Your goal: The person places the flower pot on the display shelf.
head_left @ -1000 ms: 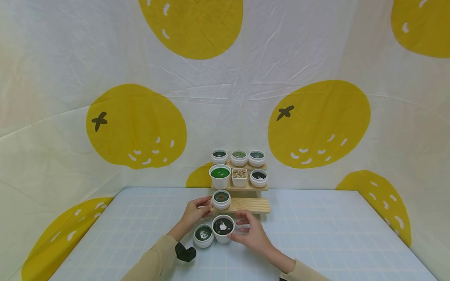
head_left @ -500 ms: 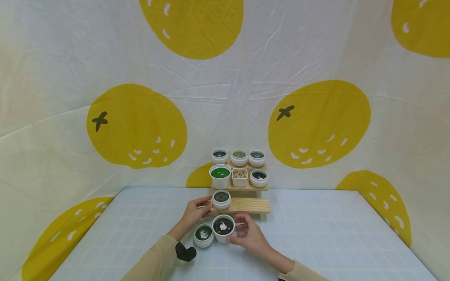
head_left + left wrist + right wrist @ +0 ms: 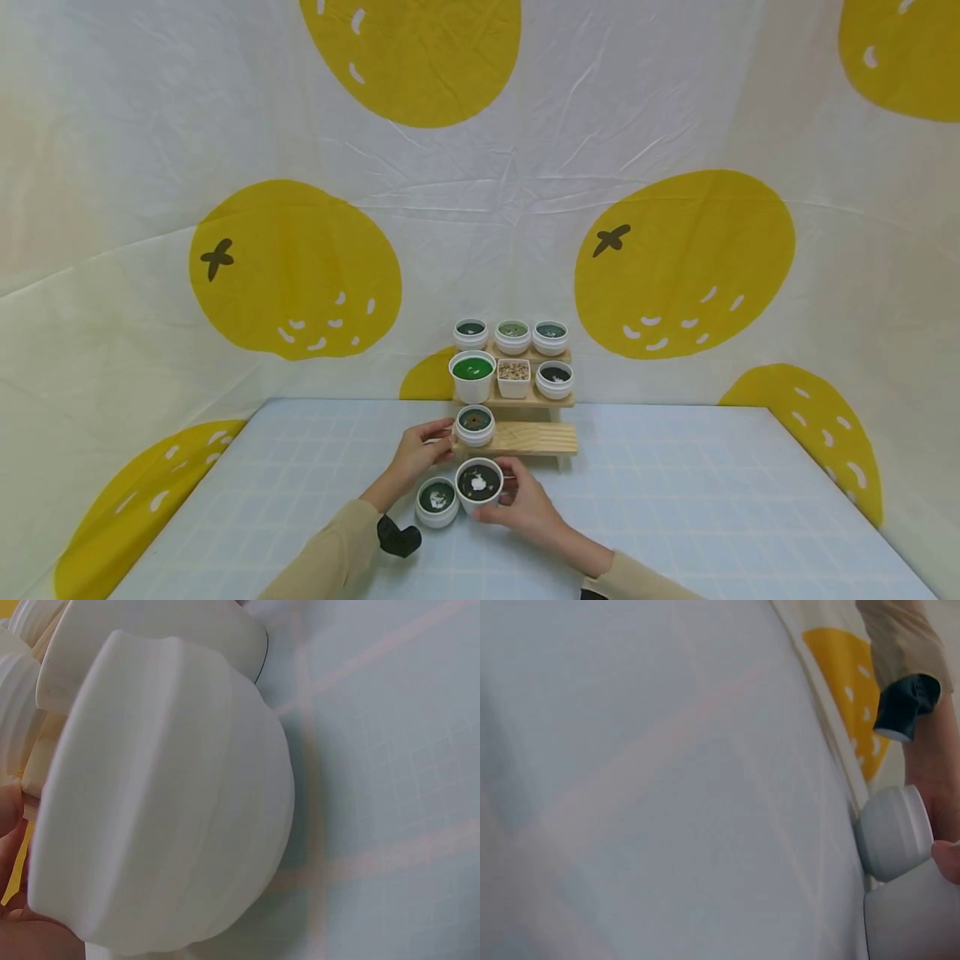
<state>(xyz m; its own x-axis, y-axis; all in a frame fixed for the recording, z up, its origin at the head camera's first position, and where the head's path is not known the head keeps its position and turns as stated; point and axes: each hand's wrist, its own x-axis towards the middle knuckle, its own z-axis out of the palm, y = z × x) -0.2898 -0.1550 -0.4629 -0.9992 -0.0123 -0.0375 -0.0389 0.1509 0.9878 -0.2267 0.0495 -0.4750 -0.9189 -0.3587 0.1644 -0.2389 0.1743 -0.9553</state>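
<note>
My right hand (image 3: 528, 504) holds a white cup (image 3: 467, 498) with a dark filling and a white patch on top, fingers and thumb around its right side. My left hand (image 3: 416, 458) reaches to a round white pot (image 3: 474, 425) on the lowest wooden step (image 3: 536, 437). Its fingertips are at that pot's left side, thumb near the step's end. Another round white pot (image 3: 437, 502), with a dark green filling, stands on the table just left of the cup; it looms large in the left wrist view. In the right wrist view a thumb (image 3: 946, 861) presses the cup (image 3: 911, 915).
A stepped wooden stand (image 3: 525, 400) carries several white pots, a taller white cup with a green filling (image 3: 472, 379) and a square cup of grainy bits (image 3: 513, 379). A patterned cloth (image 3: 480, 250) hangs behind the pale blue checked table (image 3: 675, 500).
My right hand has moved left, its fingers closing around the dark-filled cup, which now appears slightly tilted. The left hand stays by the pot on the lowest step.
</note>
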